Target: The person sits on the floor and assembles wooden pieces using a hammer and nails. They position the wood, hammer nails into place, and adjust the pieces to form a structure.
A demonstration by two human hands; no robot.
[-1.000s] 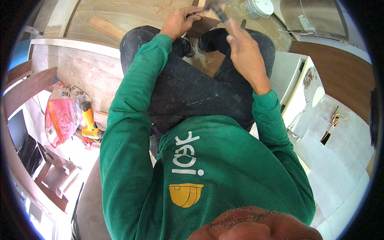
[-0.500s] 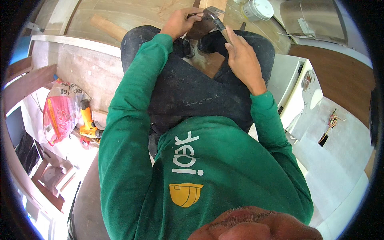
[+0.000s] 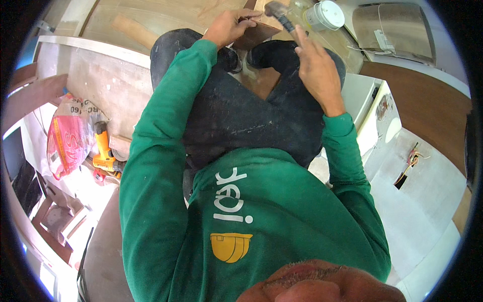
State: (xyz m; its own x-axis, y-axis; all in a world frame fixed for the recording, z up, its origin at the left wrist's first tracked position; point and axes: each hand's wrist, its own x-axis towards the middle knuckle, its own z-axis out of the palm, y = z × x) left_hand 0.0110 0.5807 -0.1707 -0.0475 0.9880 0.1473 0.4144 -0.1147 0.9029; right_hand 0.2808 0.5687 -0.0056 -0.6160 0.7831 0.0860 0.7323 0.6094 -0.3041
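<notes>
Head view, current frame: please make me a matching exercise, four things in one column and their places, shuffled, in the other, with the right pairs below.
Things
1. Metal-headed hammer
2. Yellow-and-black pistol-shaped drill
3. White round lidded bucket
4. Thin coloured wires

Places
A. Beside the pink-and-clear plastic bag
B. At a dark slot in the white panel
C. In the person's right hand
D. On the tan wooden floor

Pairs: 1-C, 2-A, 3-D, 4-B

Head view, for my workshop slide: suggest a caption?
Right hand grips a hammer; left hand at the brown board's edge.
</notes>
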